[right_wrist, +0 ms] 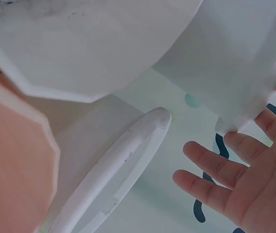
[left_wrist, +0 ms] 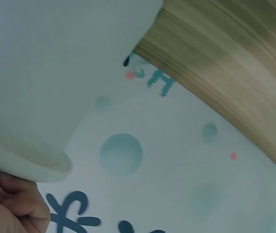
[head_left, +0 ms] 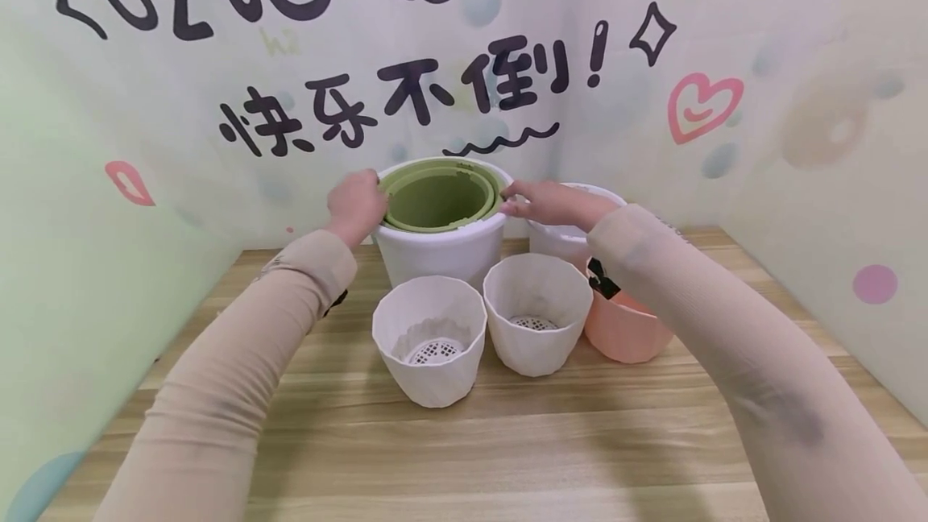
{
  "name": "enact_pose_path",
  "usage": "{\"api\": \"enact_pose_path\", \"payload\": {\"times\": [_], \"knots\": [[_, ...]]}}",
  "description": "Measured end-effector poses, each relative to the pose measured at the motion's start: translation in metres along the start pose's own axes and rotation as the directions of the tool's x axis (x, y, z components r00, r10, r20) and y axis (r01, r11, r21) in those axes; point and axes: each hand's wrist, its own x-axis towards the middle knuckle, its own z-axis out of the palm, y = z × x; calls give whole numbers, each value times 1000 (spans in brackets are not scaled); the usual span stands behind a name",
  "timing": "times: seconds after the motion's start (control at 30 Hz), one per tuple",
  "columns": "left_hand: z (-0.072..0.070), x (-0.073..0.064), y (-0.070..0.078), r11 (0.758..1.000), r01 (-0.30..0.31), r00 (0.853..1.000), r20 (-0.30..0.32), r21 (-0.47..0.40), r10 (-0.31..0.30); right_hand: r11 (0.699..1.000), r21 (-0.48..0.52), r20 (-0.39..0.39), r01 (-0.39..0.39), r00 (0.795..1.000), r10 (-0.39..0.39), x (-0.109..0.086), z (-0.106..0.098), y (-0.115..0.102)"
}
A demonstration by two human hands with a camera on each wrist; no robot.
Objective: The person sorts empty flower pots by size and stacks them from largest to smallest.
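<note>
A large white pot (head_left: 440,258) stands at the back of the table, with green pots (head_left: 440,198) nested inside it. My left hand (head_left: 358,204) grips the green rim at the left side; in the left wrist view, the hand (left_wrist: 19,206) has its fingers curled beside the white pot's rim (left_wrist: 26,160). At the opposite side my right hand (head_left: 547,204) pinches the green rim between thumb and finger. In the right wrist view, the other fingers of that hand (right_wrist: 259,167) spread loosely outside the white pot (right_wrist: 225,53). Which of the nested green rims each hand holds is hard to see.
Two white faceted pots (head_left: 432,377) (head_left: 540,349) with perforated bottoms stand in front. A pink pot (head_left: 627,333) sits to their right, partly behind my forearm. Behind it is another white pot (head_left: 554,240). A printed cloth wall (head_left: 406,127) closes off the wooden table's (head_left: 464,466) back.
</note>
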Motion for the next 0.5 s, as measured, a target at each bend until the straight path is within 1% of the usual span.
{"api": "enact_pose_path", "payload": {"times": [0.03, 0.1, 0.17, 0.3, 0.37, 0.43, 0.5], "knots": [[1, 1, -5, 1000, 15, 1000, -21, 9, -15, 1000, 0, -1, -2, 1000, 2, 0, 0, 0], [3, 2, -13, 999, 44, 998, -41, 26, -43, 1000, -5, -1, 1, 1000, -1, 0, 0, -1], [4, 3, -18, 997, 68, 997, -33, 33, -67, 1000, -15, 3, 1, 1000, -1, 1, 0, -1], [4, 5, -20, 995, 91, 996, 1, 34, -91, 999, -28, 20, 17, 1000, -16, 3, -4, 0], [4, 6, -19, 995, 96, 995, 8, 30, -96, 999, -31, 29, 40, 999, -39, 5, -7, 2], [4, 6, -19, 995, 101, 995, 13, 27, -101, 997, -29, 17, 75, 997, -74, 8, -12, 8], [5, 6, -19, 994, 107, 994, 17, 22, -107, 996, -9, -26, 89, 996, -89, 9, -18, 16]]}}
